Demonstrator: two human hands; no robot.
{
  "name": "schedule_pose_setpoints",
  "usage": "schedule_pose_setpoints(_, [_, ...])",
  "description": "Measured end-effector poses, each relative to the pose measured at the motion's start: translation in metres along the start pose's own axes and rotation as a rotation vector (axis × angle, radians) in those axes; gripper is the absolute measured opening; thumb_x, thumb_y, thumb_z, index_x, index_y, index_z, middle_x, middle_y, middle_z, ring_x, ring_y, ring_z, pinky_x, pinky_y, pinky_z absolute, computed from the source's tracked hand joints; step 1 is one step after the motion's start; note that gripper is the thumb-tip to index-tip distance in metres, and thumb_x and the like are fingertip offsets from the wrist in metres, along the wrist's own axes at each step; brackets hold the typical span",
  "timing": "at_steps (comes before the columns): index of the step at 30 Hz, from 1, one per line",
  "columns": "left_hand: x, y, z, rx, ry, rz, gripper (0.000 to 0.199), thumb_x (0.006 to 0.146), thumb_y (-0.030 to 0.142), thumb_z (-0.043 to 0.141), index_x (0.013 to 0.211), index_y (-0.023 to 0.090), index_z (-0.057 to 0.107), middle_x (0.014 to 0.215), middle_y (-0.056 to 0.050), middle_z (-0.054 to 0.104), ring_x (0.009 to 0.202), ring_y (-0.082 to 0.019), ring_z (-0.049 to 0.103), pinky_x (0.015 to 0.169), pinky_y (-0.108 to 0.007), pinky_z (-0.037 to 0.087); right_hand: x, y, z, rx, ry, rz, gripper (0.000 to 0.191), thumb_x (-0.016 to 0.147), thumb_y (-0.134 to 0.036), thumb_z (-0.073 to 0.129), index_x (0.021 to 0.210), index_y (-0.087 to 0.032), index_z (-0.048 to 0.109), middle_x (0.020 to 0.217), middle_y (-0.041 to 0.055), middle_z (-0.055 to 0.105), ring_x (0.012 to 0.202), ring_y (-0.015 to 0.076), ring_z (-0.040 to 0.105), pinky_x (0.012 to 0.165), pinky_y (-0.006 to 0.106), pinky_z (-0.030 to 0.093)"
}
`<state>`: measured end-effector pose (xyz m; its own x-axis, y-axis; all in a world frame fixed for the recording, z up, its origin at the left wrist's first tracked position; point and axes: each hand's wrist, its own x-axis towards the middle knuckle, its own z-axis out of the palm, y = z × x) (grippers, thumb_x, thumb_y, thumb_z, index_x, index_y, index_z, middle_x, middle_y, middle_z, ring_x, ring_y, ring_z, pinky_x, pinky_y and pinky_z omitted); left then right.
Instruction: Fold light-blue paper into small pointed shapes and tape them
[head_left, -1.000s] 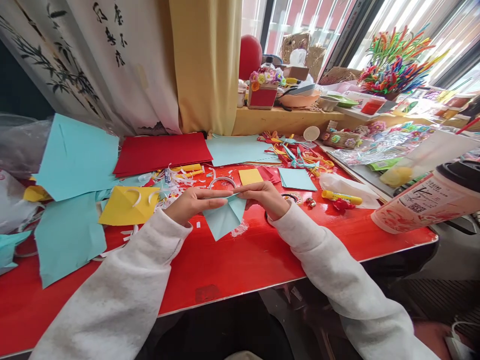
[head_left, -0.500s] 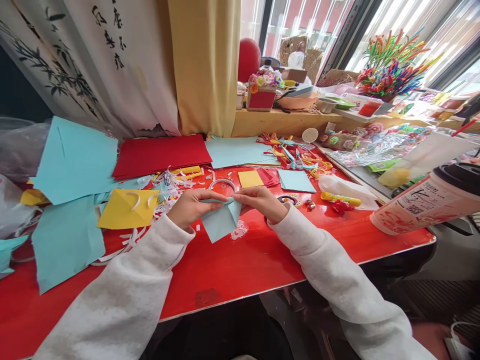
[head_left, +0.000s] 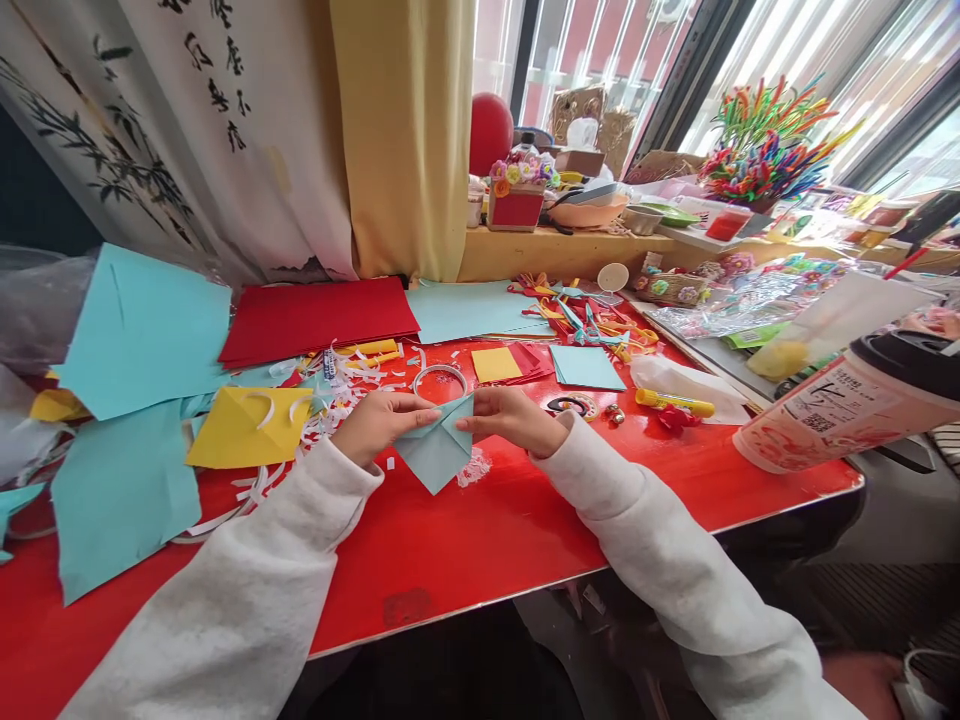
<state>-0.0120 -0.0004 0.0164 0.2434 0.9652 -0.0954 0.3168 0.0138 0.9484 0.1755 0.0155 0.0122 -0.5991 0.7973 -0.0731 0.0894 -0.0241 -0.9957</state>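
Note:
A folded light blue paper [head_left: 436,462] is held up over the red table [head_left: 465,560], its point hanging toward me. My left hand [head_left: 382,422] pinches its left upper corner between thumb and fingers. At the right upper edge, my right hand [head_left: 514,415] grips the same paper, thumb in front. Diagonal creases and a folded flap show on its face. Just behind the paper lies a white tape roll [head_left: 440,370]. Small yellow squares [head_left: 495,365] and light blue squares [head_left: 587,368] rest beyond my right hand.
A tilted drink cup [head_left: 847,405] stands at the right edge. A yellow glue stick [head_left: 675,402] lies nearer. Red sheets [head_left: 322,322], a creased yellow paper [head_left: 251,428], large blue sheets [head_left: 127,490] and paper scraps cover the left and back.
The blue paper has turned slightly, its point now hanging straighter down. My right thumb has moved down and left over its upper right part. The whole view has shifted a little.

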Motion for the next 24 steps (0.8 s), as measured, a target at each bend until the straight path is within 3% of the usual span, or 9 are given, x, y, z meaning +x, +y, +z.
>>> schedule_pose_setpoints(9, [-0.0013, 0.0025, 0.0020, -0.004, -0.018, -0.021, 0.029, 0.058, 0.039, 0.064, 0.076, 0.016, 0.066, 0.073, -0.004, 0.064, 0.068, -0.015, 0.054, 0.058, -0.024, 0.040, 0.0015, 0.0003, 0.0003, 0.064, 0.021, 0.027, 0.027, 0.058, -0.026, 0.067, 0.076, -0.011, 0.054, 0.066, 0.0001, 0.060, 0.063, 0.0106, 0.059, 0.060, 0.025, 0.050])
schedule_pose_setpoints(19, [-0.0005, 0.0005, 0.0027, 0.003, -0.029, 0.000, 0.029, 0.057, 0.040, 0.063, 0.072, 0.015, 0.065, 0.066, -0.002, 0.061, 0.061, -0.013, 0.052, 0.054, -0.023, 0.037, 0.0035, 0.0055, -0.0013, -0.091, 0.153, -0.073, 0.032, 0.061, -0.041, 0.062, 0.073, -0.013, 0.054, 0.060, 0.0003, 0.058, 0.057, 0.0112, 0.058, 0.057, 0.027, 0.052])
schedule_pose_setpoints(24, [0.0008, -0.0009, 0.0023, -0.009, -0.046, -0.022, 0.027, 0.056, 0.039, 0.064, 0.069, 0.015, 0.064, 0.065, -0.002, 0.059, 0.060, -0.012, 0.051, 0.054, -0.022, 0.037, 0.0018, 0.0017, -0.0018, -0.103, 0.094, -0.025, 0.033, 0.063, -0.042, 0.060, 0.076, -0.012, 0.055, 0.064, 0.0015, 0.058, 0.059, 0.0108, 0.058, 0.059, 0.027, 0.052])
